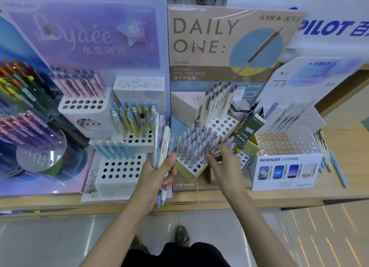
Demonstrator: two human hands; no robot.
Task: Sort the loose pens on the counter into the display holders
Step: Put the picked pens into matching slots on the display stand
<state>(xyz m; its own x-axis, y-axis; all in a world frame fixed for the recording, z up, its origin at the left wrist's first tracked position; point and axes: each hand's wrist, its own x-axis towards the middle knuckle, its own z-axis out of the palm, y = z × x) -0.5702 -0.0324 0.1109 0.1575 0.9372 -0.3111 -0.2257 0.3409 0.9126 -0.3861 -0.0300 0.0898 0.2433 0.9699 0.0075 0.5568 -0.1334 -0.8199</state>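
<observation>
At the far left a round clear stand (40, 157) carries purple pens (26, 131) slanting up to the left. Right of it, pink pens (79, 83) stand in the back rows of a white holder (83, 106). Further right, yellow pens (131, 119) with blue caps fill a white block (137, 141), and blue pens (113, 150) lean in the back row of a lower block (119, 172).

The left grip (157, 175) is wrapped round a bundle (161, 141) of white and clear pens. It holds them upright above the front edge of the desk (279, 195), just right of the yellow pens, and their tips hang below the fist.

Just beside the bundle, grey pens (193, 145) crowd a tilted tan holder (189, 173). The right grip (221, 163) reaches in from the right, thumb and fingertips (209, 157) pinching at the grey pens on the holder's right edge; motion blur hides exactly how many. Behind, cream pens (217, 101) stand in a white perforated tray (223, 125) below a "DAILY ONE" card (205, 35).

To the right stands a clear box (287, 145) marked PATHFINDER, with a few clear pens (289, 115) at its back. Loose pens (327, 159), blue and cream, lie flat on the desk just right of that box.
</observation>
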